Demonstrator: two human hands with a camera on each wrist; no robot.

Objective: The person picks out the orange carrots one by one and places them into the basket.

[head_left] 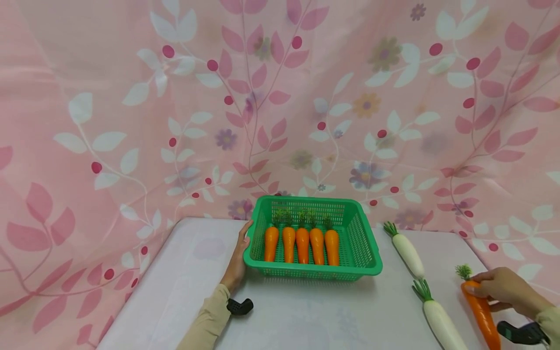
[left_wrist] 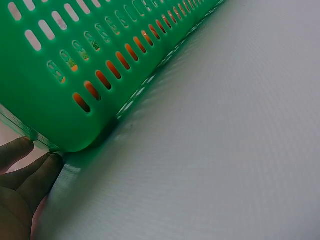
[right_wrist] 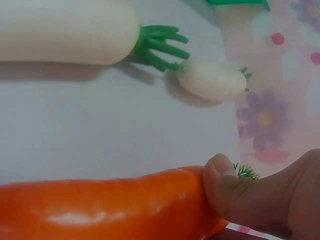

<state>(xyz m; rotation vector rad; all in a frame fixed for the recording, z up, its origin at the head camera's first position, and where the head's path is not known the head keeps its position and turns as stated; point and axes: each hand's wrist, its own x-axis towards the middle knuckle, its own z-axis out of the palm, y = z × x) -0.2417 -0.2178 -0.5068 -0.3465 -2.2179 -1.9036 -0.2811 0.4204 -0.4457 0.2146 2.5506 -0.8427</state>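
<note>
A green plastic basket [head_left: 369,238] stands on the table, with several orange carrots [head_left: 303,245] lined up inside, leafy tops toward the back. Against its left side rests my left hand [head_left: 237,260]; in the left wrist view the extended fingers [left_wrist: 40,175] touch the basket's end near the bottom. At the far right, my right hand [head_left: 509,289] grips another carrot [head_left: 483,316] near its leafy end. The right wrist view shows the thumb [right_wrist: 225,187] pressed on top of that carrot [right_wrist: 110,210]; the other fingers are mostly hidden there.
Two white radishes with green stems lie right of the basket, one farther back [head_left: 408,253] and one nearer [head_left: 442,321]. A pink floral cloth [head_left: 280,97] hangs behind the white table [head_left: 306,316]. A black device [head_left: 239,306] sits at the left wrist.
</note>
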